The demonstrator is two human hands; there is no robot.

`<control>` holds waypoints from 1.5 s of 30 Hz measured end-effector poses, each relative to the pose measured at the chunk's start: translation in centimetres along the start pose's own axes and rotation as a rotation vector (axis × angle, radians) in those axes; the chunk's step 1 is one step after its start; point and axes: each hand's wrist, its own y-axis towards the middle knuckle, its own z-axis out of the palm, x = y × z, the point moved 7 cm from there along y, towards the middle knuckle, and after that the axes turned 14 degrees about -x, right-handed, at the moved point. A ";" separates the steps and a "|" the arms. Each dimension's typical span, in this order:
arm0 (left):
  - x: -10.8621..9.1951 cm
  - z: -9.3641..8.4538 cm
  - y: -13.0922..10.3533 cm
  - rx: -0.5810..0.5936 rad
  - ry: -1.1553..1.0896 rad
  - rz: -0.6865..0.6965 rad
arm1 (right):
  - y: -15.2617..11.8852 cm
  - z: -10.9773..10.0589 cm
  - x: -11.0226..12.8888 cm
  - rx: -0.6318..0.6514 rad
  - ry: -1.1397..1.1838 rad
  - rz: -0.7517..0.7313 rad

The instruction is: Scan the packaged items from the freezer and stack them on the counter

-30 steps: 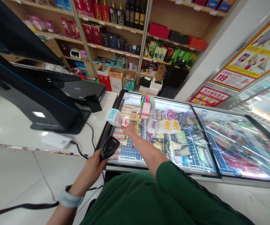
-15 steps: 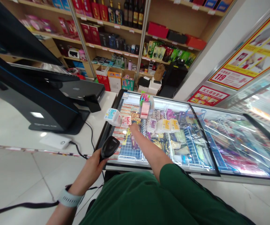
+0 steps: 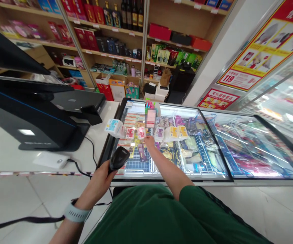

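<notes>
My left hand point(image 3: 104, 177) is wrapped round a black handheld scanner point(image 3: 119, 158), in front of the freezer's near left corner. Over the glass top, my right hand point(image 3: 149, 140) has its fingers at the near edge of a small pack with a pink-red label point(image 3: 141, 132). A pack with a red label point(image 3: 129, 133) lies to its left, and a white pack with a blue label point(image 3: 113, 126) sits at the freezer's left edge. Right of my right hand are a purple-labelled pack point(image 3: 159, 134) and yellow-labelled packs point(image 3: 173, 132).
A dark monitor stand point(image 3: 42, 118) and a white power bank point(image 3: 51, 160) with a black cable are on the counter point(image 3: 6, 139) at left. A tub of colourful items point(image 3: 151, 105) stands at the back of the freezer. Stocked shelves point(image 3: 110, 28) rise behind.
The view has turned slightly to the right. My right hand has moved from the red-labelled pack to the right, and a pink-red-labelled pack now shows separately beside it. My left hand keeps the scanner.
</notes>
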 end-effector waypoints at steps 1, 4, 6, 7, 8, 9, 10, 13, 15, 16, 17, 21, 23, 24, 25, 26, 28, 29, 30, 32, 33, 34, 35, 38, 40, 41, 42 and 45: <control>-0.3 0.1 0.1 0.001 0.004 0.010 | 0.2 -0.9 -0.1 -0.006 -0.028 -0.031; -1.2 0.8 0.4 0.020 0.007 0.045 | 0.6 -3.4 -0.1 -0.018 -0.099 -0.136; -1.9 1.5 0.5 0.046 0.000 0.070 | 0.6 -4.8 -0.2 -0.015 -0.127 -0.198; -2.2 1.8 0.6 0.062 -0.001 0.080 | 0.5 -5.5 -0.2 -0.013 -0.138 -0.226; -2.5 2.2 0.6 0.079 -0.001 0.088 | 0.4 -6.1 -0.2 -0.011 -0.148 -0.252; -2.9 2.6 0.6 0.098 0.001 0.095 | 0.3 -6.8 -0.3 -0.010 -0.155 -0.275; -3.2 3.0 0.6 0.119 0.005 0.102 | 0.3 -7.4 -0.3 -0.010 -0.161 -0.297; -4.3 4.0 0.6 0.167 0.020 0.124 | 0.1 -9.1 -0.5 -0.021 -0.169 -0.341; -5.0 4.4 0.6 0.182 0.026 0.138 | 0.1 -10.0 -0.6 -0.030 -0.168 -0.355; -5.3 4.6 0.6 0.186 0.025 0.146 | 0.1 -10.4 -0.7 -0.035 -0.166 -0.360; -5.5 4.8 0.6 0.189 0.020 0.157 | 0.1 -10.8 -0.8 -0.040 -0.162 -0.363; -6.0 5.4 0.5 0.193 0.012 0.198 | -0.1 -12.0 -0.9 -0.053 -0.148 -0.372; -5.9 5.7 0.4 0.192 0.016 0.204 | -0.3 -12.4 -0.9 -0.055 -0.142 -0.376; -5.8 5.8 0.4 0.193 0.016 0.205 | -0.4 -12.6 -0.8 -0.055 -0.139 -0.377; -5.9 5.9 0.4 0.196 0.015 0.208 | -0.6 -12.8 -0.7 -0.054 -0.137 -0.380; -5.9 6.0 0.4 0.200 0.014 0.210 | -0.7 -13.0 -0.7 -0.052 -0.135 -0.381; -6.0 6.0 0.3 0.205 0.019 0.205 | -0.9 -13.2 -0.5 -0.047 -0.132 -0.385; -6.1 6.1 0.3 0.208 0.022 0.203 | -1.0 -13.3 -0.4 -0.044 -0.130 -0.386; -6.2 6.1 0.3 0.210 0.024 0.202 | -1.1 -13.4 -0.4 -0.042 -0.129 -0.387; -6.3 6.1 0.3 0.211 0.027 0.203 | -1.2 -13.4 -0.4 -0.039 -0.126 -0.389; -6.4 6.1 0.2 0.211 0.028 0.204 | -1.2 -13.4 -0.4 -0.038 -0.125 -0.390; -6.4 6.1 0.2 0.212 0.028 0.205 | -1.2 -13.4 -0.4 -0.037 -0.123 -0.392; -6.4 6.1 0.2 0.212 0.028 0.206 | -1.2 -13.3 -0.4 -0.035 -0.122 -0.393; -6.2 6.2 0.3 0.213 0.021 0.215 | -1.2 -13.2 -0.4 -0.027 -0.118 -0.399; -6.1 6.2 0.3 0.210 0.015 0.221 | -1.1 -13.1 -0.4 -0.022 -0.117 -0.404; -6.1 6.3 0.3 0.210 0.015 0.223 | -1.1 -13.0 -0.4 -0.021 -0.116 -0.406; -6.0 6.3 0.3 0.212 0.016 0.224 | -1.1 -13.0 -0.4 -0.021 -0.116 -0.408; -6.1 6.2 0.3 0.218 0.021 0.219 | -1.1 -12.9 -0.5 -0.025 -0.117 -0.408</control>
